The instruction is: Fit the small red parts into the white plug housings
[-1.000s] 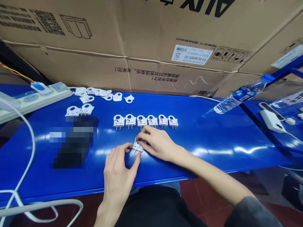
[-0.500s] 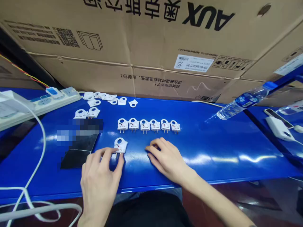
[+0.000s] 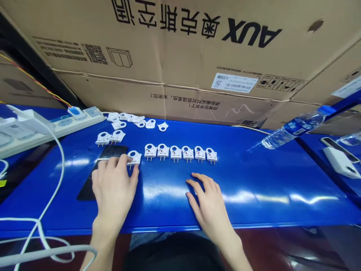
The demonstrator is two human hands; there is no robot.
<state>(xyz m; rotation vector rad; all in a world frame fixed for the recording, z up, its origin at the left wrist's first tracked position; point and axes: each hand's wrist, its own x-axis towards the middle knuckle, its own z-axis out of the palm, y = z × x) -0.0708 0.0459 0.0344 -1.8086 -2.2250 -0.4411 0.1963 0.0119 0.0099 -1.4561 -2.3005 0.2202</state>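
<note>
Between the thumb and fingers of my left hand (image 3: 114, 184) is a white plug (image 3: 134, 156) with a round hole at its top and metal pins pointing toward me. It sits at the left end of a row of several similar white plugs (image 3: 176, 153). My right hand (image 3: 210, 203) rests at the blue table (image 3: 254, 195) in front of the row, fingers apart and holding nothing. Two more plugs (image 3: 117, 136) lie to the left, beyond a black phone-like slab (image 3: 87, 186) that my left hand partly covers.
White ring-shaped pieces (image 3: 137, 119) lie in a cluster at the back. A power strip (image 3: 62, 126) and loose white cables (image 3: 42, 214) take up the left. A water bottle (image 3: 293, 130) leans at the right, near a white device (image 3: 340, 162). A large cardboard box (image 3: 180, 60) stands behind.
My left hand has carried the plug away from me and leftward, to the row's left end. My right hand's fingers have spread, and it has shifted slightly right. The view has tilted a little.
</note>
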